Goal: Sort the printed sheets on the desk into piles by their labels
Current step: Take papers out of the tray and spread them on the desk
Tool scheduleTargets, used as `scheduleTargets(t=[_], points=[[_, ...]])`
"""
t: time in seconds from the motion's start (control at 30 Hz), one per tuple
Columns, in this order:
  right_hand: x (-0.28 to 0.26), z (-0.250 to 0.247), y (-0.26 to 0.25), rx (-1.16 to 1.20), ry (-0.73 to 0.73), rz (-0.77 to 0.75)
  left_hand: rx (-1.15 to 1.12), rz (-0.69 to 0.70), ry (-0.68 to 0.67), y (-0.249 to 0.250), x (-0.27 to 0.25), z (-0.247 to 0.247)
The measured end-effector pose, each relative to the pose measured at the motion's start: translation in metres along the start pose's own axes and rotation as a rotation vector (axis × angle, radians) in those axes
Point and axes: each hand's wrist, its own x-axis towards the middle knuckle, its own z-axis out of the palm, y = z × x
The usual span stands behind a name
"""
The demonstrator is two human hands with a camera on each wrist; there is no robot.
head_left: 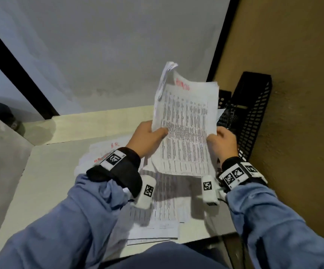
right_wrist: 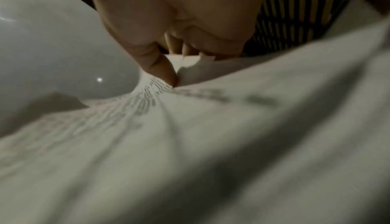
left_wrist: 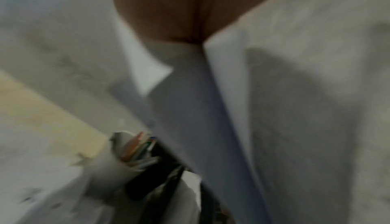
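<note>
I hold a stack of printed sheets (head_left: 186, 121) upright above the desk, its top page a dense table with a red label near the top edge. My left hand (head_left: 149, 136) grips the stack's left edge, thumb on the front. My right hand (head_left: 223, 142) pinches the right edge; in the right wrist view the thumb (right_wrist: 162, 70) presses on the printed paper (right_wrist: 190, 127). The left wrist view, blurred, shows my left hand (left_wrist: 179, 10) on the white sheets (left_wrist: 232, 94). More printed sheets (head_left: 163, 200) lie spread on the desk under my wrists, some with red labels (head_left: 114, 145).
A black mesh file tray (head_left: 252, 113) stands at the right against the brown wall (head_left: 293, 94). The white desk (head_left: 40, 181) ends at a grey partition (head_left: 118, 45) behind. In the left wrist view a cut cable with coloured wires (left_wrist: 137, 150) lies on the desk.
</note>
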Motion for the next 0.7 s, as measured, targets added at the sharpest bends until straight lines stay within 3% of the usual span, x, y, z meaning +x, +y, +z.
scheduleTargets(t=[0.1, 0.17, 0.27, 0.33, 0.4, 0.53, 0.7], points=[[0.023, -0.04, 0.006, -0.212, 0.38, -0.129, 0.072, 0.144, 0.01, 0.035, 0.011, 0.032], [0.037, -0.063, 0.011, -0.344, 0.52, -0.107, 0.109, 0.239, 0.036, 0.049, 0.017, 0.056], [0.056, -0.081, 0.026, -0.447, 0.4, 0.059, 0.212, 0.327, 0.106, 0.06, 0.028, 0.096], [0.062, -0.084, 0.034, -0.456, 0.309, 0.083, 0.248, 0.342, 0.138, 0.062, 0.037, 0.122], [0.062, -0.085, 0.037, -0.475, 0.32, 0.134, 0.264, 0.327, 0.159, 0.06, 0.047, 0.145], [0.064, -0.089, 0.04, -0.498, 0.33, 0.198, 0.23, 0.231, 0.138, 0.057, 0.061, 0.189], [0.067, -0.093, 0.046, -0.46, 0.324, 0.209, 0.139, 0.001, 0.056, 0.056, 0.073, 0.22]])
